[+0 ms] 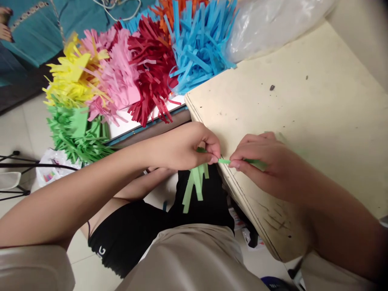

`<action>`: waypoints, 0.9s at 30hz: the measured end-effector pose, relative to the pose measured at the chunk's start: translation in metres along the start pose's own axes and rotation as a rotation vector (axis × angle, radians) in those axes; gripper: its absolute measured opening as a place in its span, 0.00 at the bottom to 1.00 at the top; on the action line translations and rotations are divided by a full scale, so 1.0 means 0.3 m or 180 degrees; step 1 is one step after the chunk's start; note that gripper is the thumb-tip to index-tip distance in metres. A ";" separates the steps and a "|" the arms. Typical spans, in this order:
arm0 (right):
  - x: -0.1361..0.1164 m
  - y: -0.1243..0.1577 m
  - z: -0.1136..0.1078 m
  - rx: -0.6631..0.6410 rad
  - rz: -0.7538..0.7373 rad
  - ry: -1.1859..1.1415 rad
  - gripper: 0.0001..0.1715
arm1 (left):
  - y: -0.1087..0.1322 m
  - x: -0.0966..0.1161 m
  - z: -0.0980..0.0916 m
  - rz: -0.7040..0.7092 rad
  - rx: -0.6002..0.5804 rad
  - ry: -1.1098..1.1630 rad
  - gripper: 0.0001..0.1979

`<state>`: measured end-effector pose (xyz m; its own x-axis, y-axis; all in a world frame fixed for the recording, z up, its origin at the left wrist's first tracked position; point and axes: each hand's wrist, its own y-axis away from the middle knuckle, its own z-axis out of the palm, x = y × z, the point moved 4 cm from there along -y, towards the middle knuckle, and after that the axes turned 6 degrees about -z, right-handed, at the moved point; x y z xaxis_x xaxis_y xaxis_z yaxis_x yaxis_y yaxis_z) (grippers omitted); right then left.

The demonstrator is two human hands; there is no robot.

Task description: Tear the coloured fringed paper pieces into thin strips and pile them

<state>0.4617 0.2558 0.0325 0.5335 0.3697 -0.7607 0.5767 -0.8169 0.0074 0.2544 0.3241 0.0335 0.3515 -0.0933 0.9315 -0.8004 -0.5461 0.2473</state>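
At the left edge of the cream table (318,101), head view: left hand (188,147) and right hand (266,165) meet, fingertips nearly touching. Both are pinched closed on one green paper strip (224,161), which spans the small gap between them, just over the table's edge. Left hand also holds a bunch of green strips (195,184); these hang down off the table's edge, in front of black shorts (133,230). Right hand rests on the table top, fingers curled.

Beyond the table's far-left corner lie heaps of fringed paper: blue heap (200,48) nearest the table, then red heap (151,64), pink heap (118,72), yellow heap (72,74), green heap (79,133). Orange heap (169,10) is behind the blue, partly cut off. Clear plastic bag (273,24) lies at the table's far edge. Table top scuffed, with dark specks.
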 end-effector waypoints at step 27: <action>0.009 0.012 0.088 0.0548 0.0734 -0.3558 0.16 | 0.045 -0.067 0.217 -0.0279 0.0348 0.2774 0.24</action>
<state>0.4490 0.2422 0.0133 -0.2803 -0.3243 -0.9035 0.3989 -0.8954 0.1977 0.2682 0.2645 0.0007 -0.1218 0.5964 0.7934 -0.7212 -0.6023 0.3421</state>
